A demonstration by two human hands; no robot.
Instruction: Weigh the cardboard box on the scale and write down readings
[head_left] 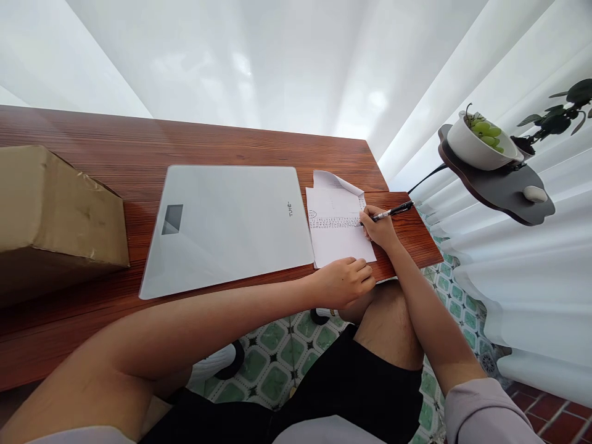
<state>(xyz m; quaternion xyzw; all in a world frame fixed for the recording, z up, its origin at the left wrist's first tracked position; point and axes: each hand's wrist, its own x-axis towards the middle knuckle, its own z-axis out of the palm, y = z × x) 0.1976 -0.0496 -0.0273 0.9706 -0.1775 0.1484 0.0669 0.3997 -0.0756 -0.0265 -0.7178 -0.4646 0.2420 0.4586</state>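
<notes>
My right hand [380, 229] is closed around a black pen [393, 211], whose tip points down and left onto white sheets of paper [340, 243]. A band of small handwritten characters crosses the middle of the top sheet, with a small circled mark at the left above it. Another sheet lies underneath, its upper right corner curled. My left hand [345, 282] rests at the papers' lower edge by the table's front edge. Its fingers are curled in, and their undersides are hidden.
A whitish glass-like board [231, 228] lies left of the papers on the reddish wooden table [259, 145]. Farther left stands a cardboard box [69, 216]. At the right, a dark wavy stand [499, 191] carries a white bowl [467, 145] of green grapes and a pale stone. White curtains [522, 265] hang around.
</notes>
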